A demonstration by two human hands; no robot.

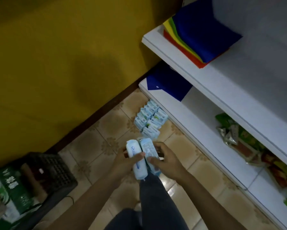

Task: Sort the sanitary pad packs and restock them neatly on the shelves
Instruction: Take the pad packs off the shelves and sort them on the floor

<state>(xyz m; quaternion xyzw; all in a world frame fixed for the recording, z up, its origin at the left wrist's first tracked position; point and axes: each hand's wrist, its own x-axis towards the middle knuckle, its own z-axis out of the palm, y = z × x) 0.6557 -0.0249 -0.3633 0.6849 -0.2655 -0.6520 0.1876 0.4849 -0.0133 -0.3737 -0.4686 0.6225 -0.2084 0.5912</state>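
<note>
**A:** How many pad packs do we hold?

**B:** Two. Our left grip [127, 161] is curled round the left pack [132, 150] and our right grip [166, 158] round the right pack [147, 147]. Both packs are pale blue. They stand side by side, touching, above the tiled floor [93, 146].

**A:** And the others?

**B:** A heap of packs [150, 118] lies on the floor, just beside the lower shelf [197, 117]. It is too blurred for us to count.

**A:** What surrounds us?

**B:** Two white shelves are on our right. The upper shelf [239, 80] bears one stack of coloured sheets [202, 35] in red, yellow, green and blue. The lower one holds one blue sheet [167, 82] and several snack packets [239, 135]. On our left are one black crate [53, 171] and one green carton [15, 188], near a yellow wall [56, 47].
</note>
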